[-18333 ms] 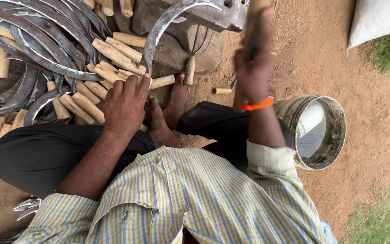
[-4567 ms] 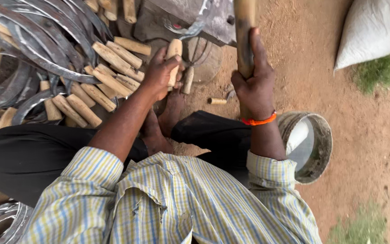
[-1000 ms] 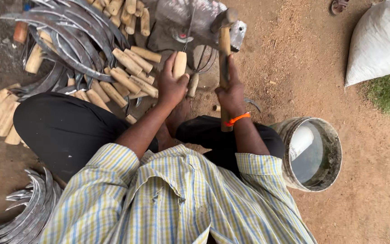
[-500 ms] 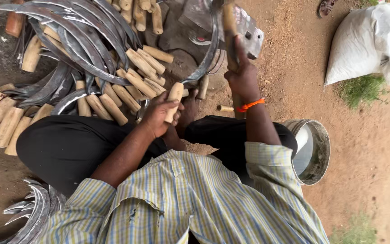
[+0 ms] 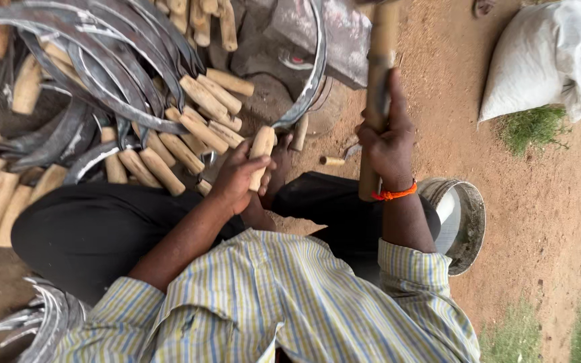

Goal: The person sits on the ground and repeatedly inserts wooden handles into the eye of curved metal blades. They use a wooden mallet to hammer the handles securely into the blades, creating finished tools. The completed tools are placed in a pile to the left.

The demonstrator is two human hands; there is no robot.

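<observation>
Meanwhile, left hand (image 5: 237, 176) is clasping the pale wooden handle (image 5: 261, 156) of a curved grey steel sickle (image 5: 307, 87) at the knees, right hand (image 5: 388, 144) is gripping an upright wooden mallet shaft (image 5: 378, 87), and finished sickles (image 5: 102, 74) are lying heaped beside.

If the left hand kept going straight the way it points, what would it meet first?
Probably the curved sickle blade fixed in the wooden handle that the left hand grips; beyond lies the grey stone block, though depth is unclear.
</observation>
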